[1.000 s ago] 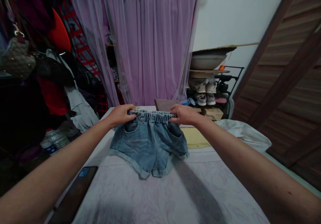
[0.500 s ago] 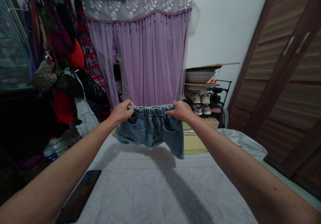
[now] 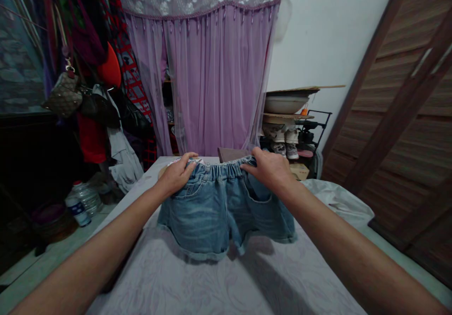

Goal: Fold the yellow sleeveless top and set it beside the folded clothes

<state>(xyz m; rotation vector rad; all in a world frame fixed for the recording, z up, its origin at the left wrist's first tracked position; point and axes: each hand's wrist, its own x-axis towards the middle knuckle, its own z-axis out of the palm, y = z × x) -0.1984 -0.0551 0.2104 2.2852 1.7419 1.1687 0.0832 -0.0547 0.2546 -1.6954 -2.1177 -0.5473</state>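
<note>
A pair of blue denim shorts (image 3: 201,211) with a gathered elastic waistband is stretched between my two hands, its legs hanging toward me over the pale patterned cloth (image 3: 197,286). My left hand (image 3: 178,173) is closed on the left end of the waistband. At the opposite end, my right hand (image 3: 270,166) grips the waistband above the open pocket. The hems are at or just above the cloth; whether they touch it I cannot tell. Behind the waistband, a brownish flat item (image 3: 231,154) shows in part.
Purple curtains (image 3: 219,84) hang at the back. To the right are a rack with shoes (image 3: 285,144), a white bag (image 3: 335,199) and a wooden wardrobe (image 3: 388,131). Bags and clothes (image 3: 95,103) hang at left, above plastic bottles (image 3: 84,199) on the floor.
The shorts have come closer and lower, and spread out wider in view, with both hands still on the waistband. The phone at lower left is no longer visible.
</note>
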